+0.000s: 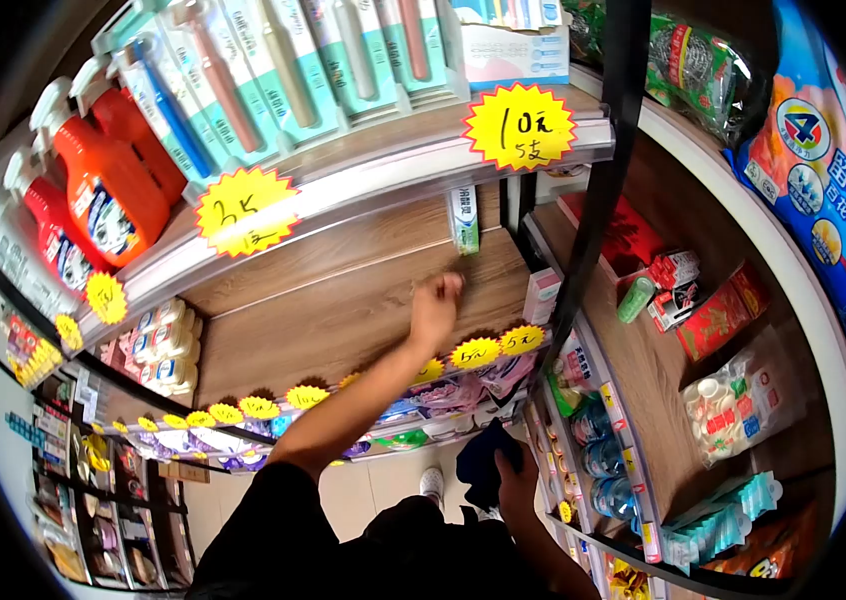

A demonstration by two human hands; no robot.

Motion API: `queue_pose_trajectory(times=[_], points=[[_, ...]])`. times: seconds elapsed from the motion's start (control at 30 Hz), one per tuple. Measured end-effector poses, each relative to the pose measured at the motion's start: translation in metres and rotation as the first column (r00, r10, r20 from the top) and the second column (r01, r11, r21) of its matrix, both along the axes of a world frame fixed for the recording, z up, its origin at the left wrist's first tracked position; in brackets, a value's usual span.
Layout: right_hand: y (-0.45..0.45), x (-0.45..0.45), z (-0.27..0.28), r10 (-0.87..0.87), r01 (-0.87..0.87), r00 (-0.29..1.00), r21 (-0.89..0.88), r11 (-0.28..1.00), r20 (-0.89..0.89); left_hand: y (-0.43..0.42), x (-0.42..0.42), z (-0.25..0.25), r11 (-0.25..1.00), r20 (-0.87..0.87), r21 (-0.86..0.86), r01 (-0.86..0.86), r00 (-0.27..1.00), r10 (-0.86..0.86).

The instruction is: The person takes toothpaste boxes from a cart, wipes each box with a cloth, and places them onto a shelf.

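My left hand point(437, 308) reaches over the bare wooden shelf board point(323, 300). Its fingers are curled in, slightly blurred at the tips, and nothing shows in them. Just beyond it, a white, blue and green toothpaste box point(464, 220) stands upright against the shelf's back, apart from the fingers. Lower down, near my body, my right hand point(515, 480) is closed around a bunched dark blue cloth point(486, 462).
Above hangs a shelf with boxed toothbrushes point(283, 70) and orange pump bottles point(113, 190). Yellow price tags point(475, 352) line the shelf edge. Left are white-capped bottles point(163, 345). A dark post point(598, 200) separates the right-hand shelf, which holds a bag of white cups point(733, 405).
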State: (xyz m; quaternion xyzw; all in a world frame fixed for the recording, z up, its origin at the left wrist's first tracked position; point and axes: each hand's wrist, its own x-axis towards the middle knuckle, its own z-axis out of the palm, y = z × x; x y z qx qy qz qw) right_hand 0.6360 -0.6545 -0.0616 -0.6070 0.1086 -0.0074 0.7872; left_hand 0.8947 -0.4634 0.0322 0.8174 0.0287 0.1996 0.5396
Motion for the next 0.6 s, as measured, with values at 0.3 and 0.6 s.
queue_pose_trajectory(times=[0.3,0.6], points=[[0.021,-0.006,0.05,0.503,-0.502,0.863,-0.017,0.864,0.044,0.018,-0.272,-0.018,0.9,-0.122,-0.123,0.419,0.893,-0.433],[0.119,-0.083,0.05,0.842,-0.811,0.539,-0.263,0.523,0.014,0.122,-0.44,-0.037,0.832,-0.267,-0.532,0.154,0.903,-0.338]])
